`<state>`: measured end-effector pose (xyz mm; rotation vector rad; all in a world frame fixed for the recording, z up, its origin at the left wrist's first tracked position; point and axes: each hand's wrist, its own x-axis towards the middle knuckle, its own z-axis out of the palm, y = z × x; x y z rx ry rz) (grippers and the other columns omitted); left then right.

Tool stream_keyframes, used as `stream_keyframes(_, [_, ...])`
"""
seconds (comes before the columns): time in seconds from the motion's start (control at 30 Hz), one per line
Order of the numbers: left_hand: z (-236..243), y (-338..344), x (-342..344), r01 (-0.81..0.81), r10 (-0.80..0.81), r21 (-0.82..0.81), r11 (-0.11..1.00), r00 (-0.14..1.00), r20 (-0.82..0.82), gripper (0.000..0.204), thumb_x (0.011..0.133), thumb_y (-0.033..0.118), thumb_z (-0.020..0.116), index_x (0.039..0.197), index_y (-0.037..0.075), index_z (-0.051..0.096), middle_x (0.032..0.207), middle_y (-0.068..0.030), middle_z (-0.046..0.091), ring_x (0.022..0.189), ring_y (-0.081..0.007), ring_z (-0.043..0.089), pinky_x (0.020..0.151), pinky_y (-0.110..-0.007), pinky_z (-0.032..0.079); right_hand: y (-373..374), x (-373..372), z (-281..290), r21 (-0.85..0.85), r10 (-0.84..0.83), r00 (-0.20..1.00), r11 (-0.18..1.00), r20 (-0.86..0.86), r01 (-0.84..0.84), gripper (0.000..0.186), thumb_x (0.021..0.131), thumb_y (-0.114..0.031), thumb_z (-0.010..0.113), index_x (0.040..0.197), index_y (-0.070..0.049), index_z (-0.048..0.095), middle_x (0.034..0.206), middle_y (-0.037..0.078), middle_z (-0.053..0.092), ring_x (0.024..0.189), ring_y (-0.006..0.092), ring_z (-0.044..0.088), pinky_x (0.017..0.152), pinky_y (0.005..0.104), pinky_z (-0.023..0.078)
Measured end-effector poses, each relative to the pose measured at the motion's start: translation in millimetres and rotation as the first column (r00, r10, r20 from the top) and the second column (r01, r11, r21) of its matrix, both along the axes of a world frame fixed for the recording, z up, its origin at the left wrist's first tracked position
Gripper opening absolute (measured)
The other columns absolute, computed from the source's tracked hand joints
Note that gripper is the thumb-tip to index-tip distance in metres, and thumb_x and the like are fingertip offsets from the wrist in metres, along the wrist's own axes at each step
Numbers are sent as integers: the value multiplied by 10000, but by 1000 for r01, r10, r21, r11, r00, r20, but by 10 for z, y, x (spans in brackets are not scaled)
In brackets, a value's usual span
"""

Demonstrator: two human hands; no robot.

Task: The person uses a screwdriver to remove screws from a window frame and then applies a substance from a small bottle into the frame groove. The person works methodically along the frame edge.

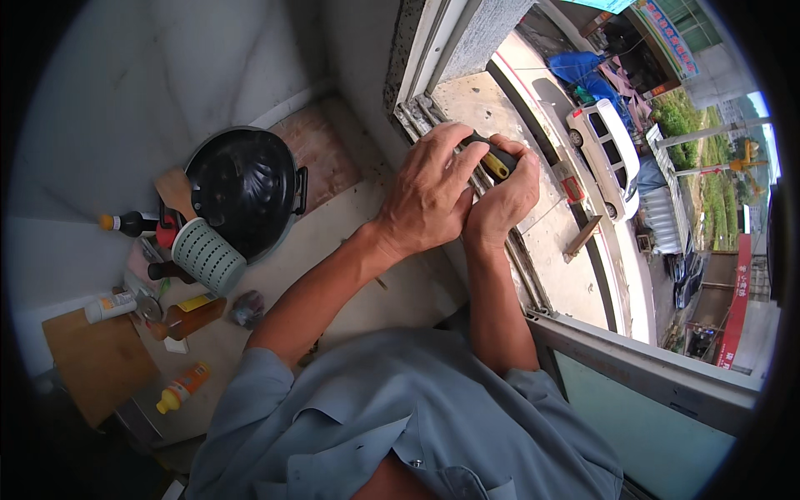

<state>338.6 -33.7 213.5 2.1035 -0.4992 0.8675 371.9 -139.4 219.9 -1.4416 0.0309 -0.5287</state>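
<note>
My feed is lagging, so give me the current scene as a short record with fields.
left hand: cupped over the tool's front, at the window track
right hand: gripping the black-and-yellow tool handle
counter: black pan, green cup, bottles
outside: white car far below

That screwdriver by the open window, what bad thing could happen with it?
The screwdriver is gripped by both hands, left hand and right hand, right over the window track, with the street and a white car far below. If it slipped, it might fall outside. The tip could also jab a finger.
</note>
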Motion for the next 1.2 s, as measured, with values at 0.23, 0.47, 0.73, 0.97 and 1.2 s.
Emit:
stream_keyframes(0.23, [55,-268,564,214,-199,317,924,977,-79,388,802,113,725,1136,28,546,1022,-158,616,955,-358,610,884,-444,500,-251,61,-139,-30,-74,985,997,-158,71,279,1065,-184,399,1105,41,559,996,102,571,918,190,547,871,330,475])
stream_keyframes(0.47, [-59,-216,655,347,-318,277,896,937,-146,226,706,94,743,830,63,556,863,-118,563,833,-345,609,729,-446,496,-473,7,-18,-291,-106,988,954,-116,68,199,991,-104,523,1098,59,563,1050,127,591,971,202,563,936,346,451])
stream_keyframes(0.73, [31,-149,769,416,-343,282,865,899,-274,257,679,108,779,825,61,574,830,-109,587,793,-340,630,722,-440,524,-662,-48,849,-68,-361,884,915,296,397,266,1067,-195,453,963,-5,608,1056,121,651,984,199,579,957,352,438])
stream_keyframes(0.97, [-149,-128,637,515,-418,345,785,851,-319,241,666,32,714,891,63,632,854,-121,663,812,-349,659,725,-456,540,-265,95,-59,-144,-23,992,990,-127,4,356,1074,-231,478,907,37,643,804,71,634,759,128,546,704,309,470])
stream_keyframes(1.2, [-118,-77,664,458,-382,273,846,877,-291,185,621,22,713,784,46,629,819,-121,683,884,-317,669,733,-447,510,-218,-2,124,-40,145,961,987,-235,-158,332,1063,-216,528,916,42,679,746,52,634,700,100,550,669,278,465])
